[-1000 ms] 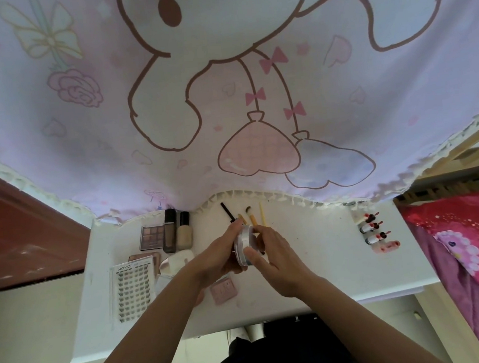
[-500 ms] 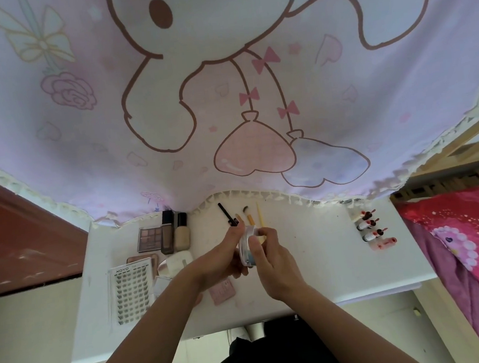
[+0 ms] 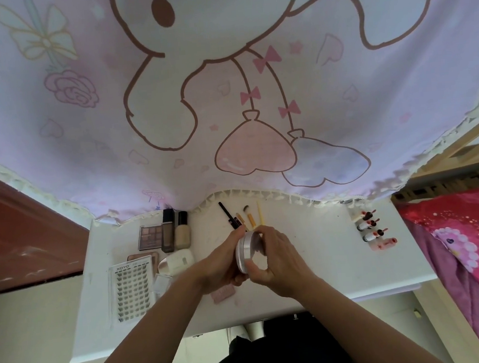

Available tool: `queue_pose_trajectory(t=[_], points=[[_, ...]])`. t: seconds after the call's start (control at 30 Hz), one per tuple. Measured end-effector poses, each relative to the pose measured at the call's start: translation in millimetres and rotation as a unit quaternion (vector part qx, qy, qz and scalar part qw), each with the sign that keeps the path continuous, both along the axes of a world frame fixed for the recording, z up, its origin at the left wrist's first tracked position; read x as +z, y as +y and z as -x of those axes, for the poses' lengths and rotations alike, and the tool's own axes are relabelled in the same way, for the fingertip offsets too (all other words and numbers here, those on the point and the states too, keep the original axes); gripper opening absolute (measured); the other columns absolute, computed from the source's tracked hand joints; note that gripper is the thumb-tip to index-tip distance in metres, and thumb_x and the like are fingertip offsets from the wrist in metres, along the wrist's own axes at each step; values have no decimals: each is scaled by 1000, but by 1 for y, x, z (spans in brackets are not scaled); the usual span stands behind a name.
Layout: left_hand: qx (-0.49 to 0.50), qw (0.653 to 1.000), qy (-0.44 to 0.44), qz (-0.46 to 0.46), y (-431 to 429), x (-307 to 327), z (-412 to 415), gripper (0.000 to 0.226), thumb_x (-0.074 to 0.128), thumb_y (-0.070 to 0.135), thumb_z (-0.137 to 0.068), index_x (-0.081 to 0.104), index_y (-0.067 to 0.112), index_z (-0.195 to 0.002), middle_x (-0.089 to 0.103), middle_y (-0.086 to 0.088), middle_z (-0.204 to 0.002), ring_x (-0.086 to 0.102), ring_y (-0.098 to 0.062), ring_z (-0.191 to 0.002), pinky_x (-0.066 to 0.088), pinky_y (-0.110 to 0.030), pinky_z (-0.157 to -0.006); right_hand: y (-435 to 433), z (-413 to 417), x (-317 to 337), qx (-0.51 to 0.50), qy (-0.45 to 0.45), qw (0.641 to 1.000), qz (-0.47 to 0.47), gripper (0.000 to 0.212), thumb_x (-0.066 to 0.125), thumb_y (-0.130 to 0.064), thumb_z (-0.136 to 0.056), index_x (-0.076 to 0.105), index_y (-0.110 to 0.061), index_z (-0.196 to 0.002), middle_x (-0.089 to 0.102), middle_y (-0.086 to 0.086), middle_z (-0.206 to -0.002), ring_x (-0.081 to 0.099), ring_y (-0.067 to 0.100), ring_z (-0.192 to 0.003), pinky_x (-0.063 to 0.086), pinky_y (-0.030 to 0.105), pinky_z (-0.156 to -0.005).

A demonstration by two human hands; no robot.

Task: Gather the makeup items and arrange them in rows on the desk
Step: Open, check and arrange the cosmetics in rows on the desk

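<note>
Far left on the desk (image 3: 340,259) lies a lash tray (image 3: 132,290), flat and square to the edge; behind it an eyeshadow palette (image 3: 150,237) and two foundation bottles (image 3: 176,230) lie side by side, forming a row worth matching. Moving inward, the left hand (image 3: 222,265) is closed around the back of a round compact (image 3: 248,251), held on edge above the desk's middle, clear of the surface. The right hand (image 3: 277,262) pinches the compact's front rim between thumb and fingers; whether it is turning a lid or only steadying it cannot be told from this angle. A small pink case (image 3: 222,293) lies on the desk just beneath the hands. Behind them, several brushes (image 3: 248,216) lie near the curtain (image 3: 225,95). Far right, four lip tints (image 3: 371,230) sit in a tidy column. Judgement: the compact should be closed firmly, kept level to avoid spilling, then set flat in the open ground between brushes and pink case, aligned with its neighbours.
</note>
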State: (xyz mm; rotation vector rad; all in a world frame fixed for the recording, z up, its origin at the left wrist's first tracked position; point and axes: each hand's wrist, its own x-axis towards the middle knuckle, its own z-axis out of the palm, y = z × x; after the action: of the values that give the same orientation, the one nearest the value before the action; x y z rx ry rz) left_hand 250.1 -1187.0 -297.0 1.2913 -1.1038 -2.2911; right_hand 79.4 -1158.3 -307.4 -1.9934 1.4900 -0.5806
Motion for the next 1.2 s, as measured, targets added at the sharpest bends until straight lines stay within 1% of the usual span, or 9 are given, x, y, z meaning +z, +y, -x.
queue_pose_trajectory(t=[0.07, 0.2, 0.33, 0.4, 0.57, 0.67, 0.8, 1.03, 1.2], points=[[7, 1000, -18, 17, 0, -2, -2, 71, 20, 67, -96, 69, 22, -70, 48, -6, -62, 38, -15, -55, 29, -27, -55, 0, 4, 4, 32, 23, 999, 0, 65, 55, -57, -81, 37, -23, -133, 40, -14, -103, 39, 5, -93, 33, 22, -89], [23, 999, -35, 26, -2, -15, -11, 73, 28, 74, -92, 66, 12, -97, 51, -5, -66, 38, -14, -55, 29, -28, -55, 0, 5, 12, 17, -43, 985, -169, 77, 64, -65, -79, 23, -38, -139, 47, -16, -118, 47, 3, -110, 39, 27, -101], [12, 999, -32, 38, -3, -21, -10, 82, 27, 75, -91, 61, 2, -109, 51, -5, -70, 36, -13, -58, 28, -28, -55, -11, 3, 15, -32, -67, 954, -289, 78, 51, -79, -80, 39, -29, -138, 63, -11, -104, 60, 5, -97, 51, 29, -87], [14, 999, -28, 39, -2, -21, -9, 84, 27, 74, -92, 57, -2, -115, 51, -5, -71, 34, -13, -59, 28, -28, -56, -13, 4, 14, -35, -74, 950, -301, 74, 59, -76, -77, 45, -29, -134, 65, -10, -103, 61, 6, -95, 49, 26, -80], [17, 999, -30, 37, -1, -23, -7, 82, 35, 83, -83, 63, 11, -111, 49, -12, -83, 31, -27, -67, 25, -31, -59, -12, 11, 10, -3, -125, 952, -278, 88, 89, -47, -65, 33, -41, -133, 54, -12, -118, 55, 6, -110, 46, 22, -90], [10, 998, -33, 44, -3, -23, -6, 86, 31, 83, -85, 59, 11, -123, 47, -15, -94, 31, -26, -69, 26, -30, -59, -13, 7, 12, -28, -151, 934, -323, 90, 80, -60, -69, 27, -36, -138, 54, -11, -121, 57, 8, -110, 48, 24, -89], [4, 998, -37, 52, -5, -28, -8, 93, 28, 84, -84, 55, 4, -122, 50, -13, -91, 31, -16, -66, 27, -30, -59, -12, 6, 14, -75, -155, 925, -338, 65, 55, -74, -82, 49, -28, -128, 67, -6, -110, 67, 10, -96, 51, 36, -97], [0, 997, -46, 56, -3, -28, -8, 85, 30, 84, -84, 60, 13, -121, 45, -12, -86, 31, -15, -64, 27, -31, -60, -13, 14, 12, -51, -144, 933, -325, 79, 86, -52, -68, 41, -37, -131, 58, -13, -122, 59, 5, -108, 51, 25, -87], [-10, 997, -56, 56, -4, -30, -7, 93, 29, 87, -82, 56, 7, -122, 46, -11, -87, 29, -16, -66, 27, -31, -61, -14, 13, 15, -74, -131, 922, -356, 72, 61, -71, -81, 47, -27, -136, 67, -10, -114, 65, 5, -100, 48, 25, -86]])
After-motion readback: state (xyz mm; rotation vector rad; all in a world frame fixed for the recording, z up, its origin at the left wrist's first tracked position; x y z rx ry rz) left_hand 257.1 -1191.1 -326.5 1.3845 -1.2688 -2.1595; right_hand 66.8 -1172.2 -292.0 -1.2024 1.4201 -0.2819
